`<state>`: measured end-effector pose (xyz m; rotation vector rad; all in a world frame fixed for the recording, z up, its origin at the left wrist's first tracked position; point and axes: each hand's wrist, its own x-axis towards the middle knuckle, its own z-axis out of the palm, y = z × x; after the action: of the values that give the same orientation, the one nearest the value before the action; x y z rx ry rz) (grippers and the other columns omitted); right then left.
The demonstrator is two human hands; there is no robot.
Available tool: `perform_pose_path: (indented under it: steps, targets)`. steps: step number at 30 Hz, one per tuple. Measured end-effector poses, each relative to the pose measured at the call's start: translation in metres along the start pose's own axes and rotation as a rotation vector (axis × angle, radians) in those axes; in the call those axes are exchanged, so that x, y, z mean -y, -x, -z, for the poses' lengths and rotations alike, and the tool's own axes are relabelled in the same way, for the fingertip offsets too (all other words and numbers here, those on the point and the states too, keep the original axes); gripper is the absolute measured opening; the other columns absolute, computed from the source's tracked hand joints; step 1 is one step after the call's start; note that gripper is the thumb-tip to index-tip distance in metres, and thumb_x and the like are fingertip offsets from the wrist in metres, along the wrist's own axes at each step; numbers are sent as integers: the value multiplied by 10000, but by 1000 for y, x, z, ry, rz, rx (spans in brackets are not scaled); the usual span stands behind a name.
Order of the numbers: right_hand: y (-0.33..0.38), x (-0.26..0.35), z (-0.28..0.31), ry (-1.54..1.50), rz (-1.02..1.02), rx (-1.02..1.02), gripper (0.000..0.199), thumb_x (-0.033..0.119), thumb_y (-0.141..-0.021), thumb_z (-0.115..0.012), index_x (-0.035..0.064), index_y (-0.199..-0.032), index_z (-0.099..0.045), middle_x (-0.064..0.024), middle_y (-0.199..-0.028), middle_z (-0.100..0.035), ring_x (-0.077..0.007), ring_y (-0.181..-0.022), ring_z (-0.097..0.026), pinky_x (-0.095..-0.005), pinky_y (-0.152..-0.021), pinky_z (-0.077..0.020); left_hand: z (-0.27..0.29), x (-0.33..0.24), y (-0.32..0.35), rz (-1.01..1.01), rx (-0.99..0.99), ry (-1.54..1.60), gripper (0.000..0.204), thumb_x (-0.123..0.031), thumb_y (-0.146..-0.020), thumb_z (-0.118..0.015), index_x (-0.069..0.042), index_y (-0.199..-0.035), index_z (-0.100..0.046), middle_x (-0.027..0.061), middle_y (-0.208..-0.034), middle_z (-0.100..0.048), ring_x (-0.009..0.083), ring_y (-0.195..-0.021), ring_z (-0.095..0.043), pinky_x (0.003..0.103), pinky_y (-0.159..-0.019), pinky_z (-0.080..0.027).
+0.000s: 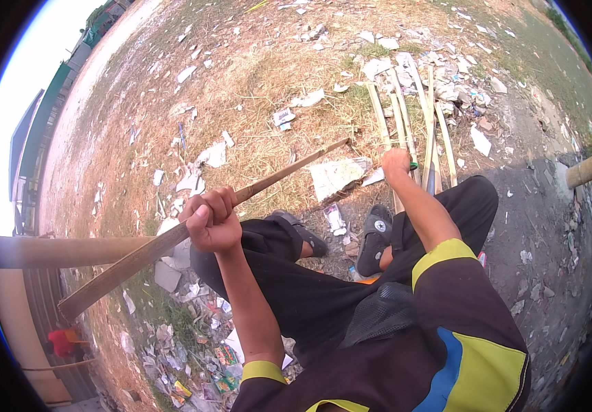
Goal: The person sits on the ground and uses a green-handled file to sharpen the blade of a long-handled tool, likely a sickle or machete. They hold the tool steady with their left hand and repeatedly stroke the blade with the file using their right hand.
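Observation:
My left hand (212,218) is closed around a long split bamboo strip (282,173). The strip slants from the lower left up to the middle, over the ground. My right hand (397,162) is a fist in front of my right knee, with a small green piece (413,165) showing at its side. What that piece belongs to is mostly hidden by the hand. Beyond and beside this fist, several pale bamboo strips (423,89) lie fanned out on the ground. Something narrow and grey (432,175) stands out among them, too unclear to name.
Thick bamboo poles reach in at the left (69,252) and right (591,168). My grey shoes (376,240) rest on ground strewn with paper and plastic litter. A pale flat scrap (338,177) lies ahead of them. Dry grass spreads beyond; a corrugated wall (45,323) stands lower left.

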<state>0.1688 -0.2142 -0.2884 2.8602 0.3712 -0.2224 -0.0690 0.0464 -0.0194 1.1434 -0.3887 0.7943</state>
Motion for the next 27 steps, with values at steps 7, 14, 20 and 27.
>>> perform_pose_path:
  steps: [7,14,20,27]
  targets:
    - [108,32,115,-928,298,11,546,445,-967,-366,-27,-844,-612,-265,-741,-623,-446,-760,-608,-505,-694,-468,-12,9,-6,4,-186,-9,305,-151,-832,-418,-156,-597,-223,-26,-476,-206,97,-445,-160,298,-483,-207]
    - [191,72,213,-1321,533,185,471,366,-995,-335,-10,-856,-581,-228,-750,-606,-422,-754,-587,-461,-697,-439,-34,9,5,-34,-345,-73,294,-148,-831,-401,-157,-589,-234,-23,-465,-217,94,-433,-163,292,-468,-205]
    - [172,85,184,-991,532,-118,448,321,-991,-338,-14,-833,-591,-259,-724,-595,-452,-725,-573,-509,-694,-434,-33,11,7,-21,-246,-66,312,-153,-822,-424,-156,-574,-235,-25,-449,-209,92,-427,-150,297,-459,-199]
    - [199,80,211,-1229,568,-42,408,291,-974,-370,-8,-867,-626,-267,-734,-596,-454,-736,-570,-514,-700,-452,-33,11,9,-25,-231,-56,304,-146,-821,-411,-153,-575,-233,-19,-453,-212,94,-432,-148,298,-459,-197]
